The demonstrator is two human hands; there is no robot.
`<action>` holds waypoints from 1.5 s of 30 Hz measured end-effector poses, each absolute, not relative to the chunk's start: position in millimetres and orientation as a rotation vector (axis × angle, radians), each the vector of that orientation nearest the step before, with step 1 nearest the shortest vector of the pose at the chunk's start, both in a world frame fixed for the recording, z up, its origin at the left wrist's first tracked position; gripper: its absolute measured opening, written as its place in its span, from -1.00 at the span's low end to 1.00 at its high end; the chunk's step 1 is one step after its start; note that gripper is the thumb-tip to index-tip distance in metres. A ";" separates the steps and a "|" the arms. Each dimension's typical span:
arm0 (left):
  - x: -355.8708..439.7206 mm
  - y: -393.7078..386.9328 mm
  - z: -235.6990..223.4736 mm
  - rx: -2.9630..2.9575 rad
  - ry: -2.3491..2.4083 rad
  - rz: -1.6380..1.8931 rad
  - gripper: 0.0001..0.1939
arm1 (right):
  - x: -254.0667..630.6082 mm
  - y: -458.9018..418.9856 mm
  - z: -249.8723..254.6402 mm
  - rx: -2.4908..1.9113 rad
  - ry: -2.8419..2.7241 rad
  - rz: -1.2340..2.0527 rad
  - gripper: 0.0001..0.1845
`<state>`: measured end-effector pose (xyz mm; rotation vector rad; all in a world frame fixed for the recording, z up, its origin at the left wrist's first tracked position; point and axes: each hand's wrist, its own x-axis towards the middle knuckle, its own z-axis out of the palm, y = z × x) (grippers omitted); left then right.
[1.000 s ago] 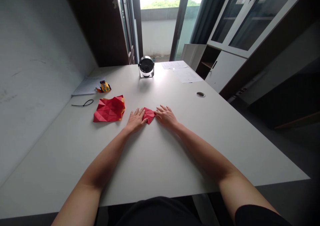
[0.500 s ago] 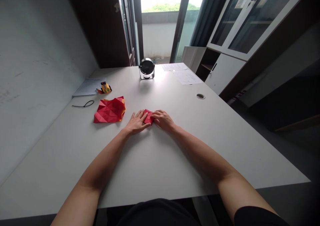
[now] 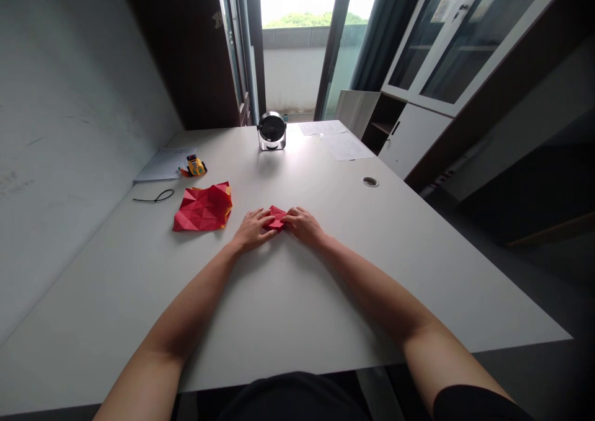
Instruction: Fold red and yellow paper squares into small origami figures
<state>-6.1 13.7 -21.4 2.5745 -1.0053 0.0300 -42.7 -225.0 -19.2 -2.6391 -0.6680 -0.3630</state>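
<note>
Our two bare hands meet at one small folded red paper, low over the middle of the white table. Our left hand [image 3: 252,230] lies at the left side of the folded red paper [image 3: 276,217], palm down, its fingers bent a little and their tips touching the edge. Our right hand [image 3: 303,226] comes in from the right side, its fingers curled and bunched together, the fingertips on the opposite edge. We cannot tell how tightly either hand closes on the paper, because the fingers hide its edges and what lies beneath. Between them, the middle of the paper shows its creases. Both forearms reach forward over the white table [image 3: 288,309]. To the left of our left hand, well apart from it, lies one larger piece of creased red paper [image 3: 202,209] with yellow-orange showing along its edges; we cannot count its layers. Behind that sits one yellow-and-black gadget [image 3: 195,165], and nearer the wall lie one looped black cable tie [image 3: 158,196] and some white paper [image 3: 162,163], its sheets too unclear to count. At the far edge stands one round black-faced device [image 3: 272,129] on a metal stand, with two printed sheets [image 3: 348,147] to its right. One round cable hole [image 3: 370,181] opens in the tabletop nearer us, and one white cabinet [image 3: 413,139] stands beyond the table's right side.
</note>
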 end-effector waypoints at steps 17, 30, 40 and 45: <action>-5.2 13.0 -16.1 2.465 -0.815 0.117 -0.53 | -39.0 -226.5 -24.5 -2.537 -0.437 -0.404 -0.84; -4.0 12.8 -25.6 2.511 -0.804 0.217 -0.82 | -37.8 -227.1 -24.2 -2.500 -0.377 -0.362 -0.82; -9.0 9.6 -23.0 2.545 -0.829 0.246 -0.54 | -37.7 -221.3 -20.7 -2.591 -0.218 -0.247 -0.86; -10.8 7.5 -20.0 2.523 -0.836 0.307 -0.57 | -39.7 -215.8 -16.6 -2.706 -0.183 -0.240 -0.82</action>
